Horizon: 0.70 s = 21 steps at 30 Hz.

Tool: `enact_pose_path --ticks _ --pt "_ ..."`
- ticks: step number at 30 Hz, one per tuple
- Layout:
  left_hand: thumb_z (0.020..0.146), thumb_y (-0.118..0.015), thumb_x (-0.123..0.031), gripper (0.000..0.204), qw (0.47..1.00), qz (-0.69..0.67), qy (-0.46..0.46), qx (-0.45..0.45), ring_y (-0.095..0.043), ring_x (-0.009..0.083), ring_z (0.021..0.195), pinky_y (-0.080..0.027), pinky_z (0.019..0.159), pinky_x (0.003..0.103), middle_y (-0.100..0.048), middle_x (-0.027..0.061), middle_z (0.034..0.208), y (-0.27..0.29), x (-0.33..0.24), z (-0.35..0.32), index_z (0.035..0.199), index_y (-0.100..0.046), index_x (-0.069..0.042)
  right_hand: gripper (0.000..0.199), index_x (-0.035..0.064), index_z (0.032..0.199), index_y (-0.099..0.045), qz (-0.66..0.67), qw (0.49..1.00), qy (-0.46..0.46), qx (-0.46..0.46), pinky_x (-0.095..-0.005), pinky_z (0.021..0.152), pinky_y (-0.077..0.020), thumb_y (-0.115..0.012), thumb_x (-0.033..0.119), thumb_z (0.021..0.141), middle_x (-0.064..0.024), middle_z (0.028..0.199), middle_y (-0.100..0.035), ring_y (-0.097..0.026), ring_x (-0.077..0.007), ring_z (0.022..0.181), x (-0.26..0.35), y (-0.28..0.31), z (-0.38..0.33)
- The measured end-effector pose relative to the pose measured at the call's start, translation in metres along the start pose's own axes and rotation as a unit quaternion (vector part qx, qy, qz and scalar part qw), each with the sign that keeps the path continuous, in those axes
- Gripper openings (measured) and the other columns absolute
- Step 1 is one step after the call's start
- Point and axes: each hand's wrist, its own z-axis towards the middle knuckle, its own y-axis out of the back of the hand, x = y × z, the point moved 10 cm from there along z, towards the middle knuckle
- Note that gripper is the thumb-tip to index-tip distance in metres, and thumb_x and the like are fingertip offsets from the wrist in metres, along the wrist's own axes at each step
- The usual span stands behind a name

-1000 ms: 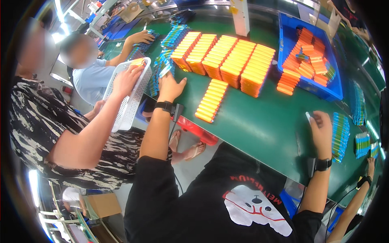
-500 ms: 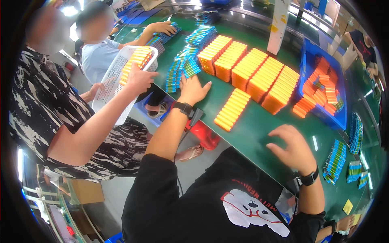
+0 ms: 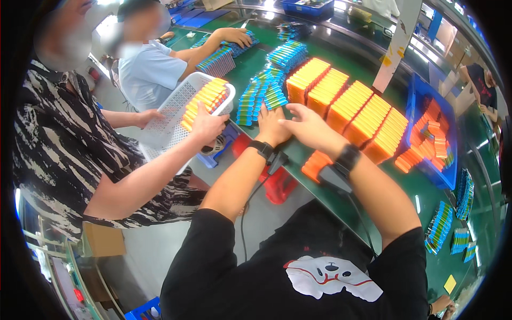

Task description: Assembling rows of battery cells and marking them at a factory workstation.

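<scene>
My left hand (image 3: 273, 127) lies with its fingers stretched out, their tips touching the near end of a flat row of blue-and-green battery-like cylinders (image 3: 275, 97). Just to its right, my right hand (image 3: 313, 128) hovers over the table with thumb and fingers apart and nothing between them. More blue-and-green rows (image 3: 252, 98) lie beside and behind the one I touch. Several tall orange stacks (image 3: 349, 109) of similar cylinders stand to the right. A single orange row (image 3: 316, 166) near the table edge is partly covered by my right wrist.
On my left, a person holds a white basket (image 3: 176, 101) with orange rows in it. Another person's hand (image 3: 234, 36) rests on blue rows farther back. A blue bin (image 3: 453, 165) of orange rows stands right of the stacks. More blue-and-green rows (image 3: 438, 226) lie at right.
My right hand has swung left across the table, from right of the single orange row to beside my left hand. The person's white basket now appears farther right in view.
</scene>
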Motion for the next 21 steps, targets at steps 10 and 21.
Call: enact_pose_path --ticks 10,21 --pt "0.086 -0.069 -0.042 0.071 0.990 -0.138 0.020 0.033 -0.041 0.0453 0.135 -0.034 0.110 0.056 -0.044 0.0196 0.149 0.003 0.006 0.000 0.144 -0.048 -0.006 0.078 -0.0078 0.139 -0.044 -0.136 0.975 0.012 -0.173 -0.0477 0.105 -0.0448 -0.077 0.033 0.082 -0.0318 0.128 -0.055 -0.054 -0.0423 0.124 0.004 -0.020 0.082" --pt "0.085 -0.069 -0.043 0.072 0.984 -0.180 0.000 -0.016 -0.035 0.0438 0.136 -0.037 0.104 0.055 -0.045 0.0197 0.144 0.020 0.000 -0.014 0.142 -0.049 -0.005 0.055 -0.0033 0.121 -0.050 -0.046 0.983 -0.025 -0.177 -0.0387 0.083 -0.0553 -0.080 0.022 0.082 -0.0224 0.103 -0.069 -0.070 -0.0303 0.100 -0.001 -0.021 0.129"
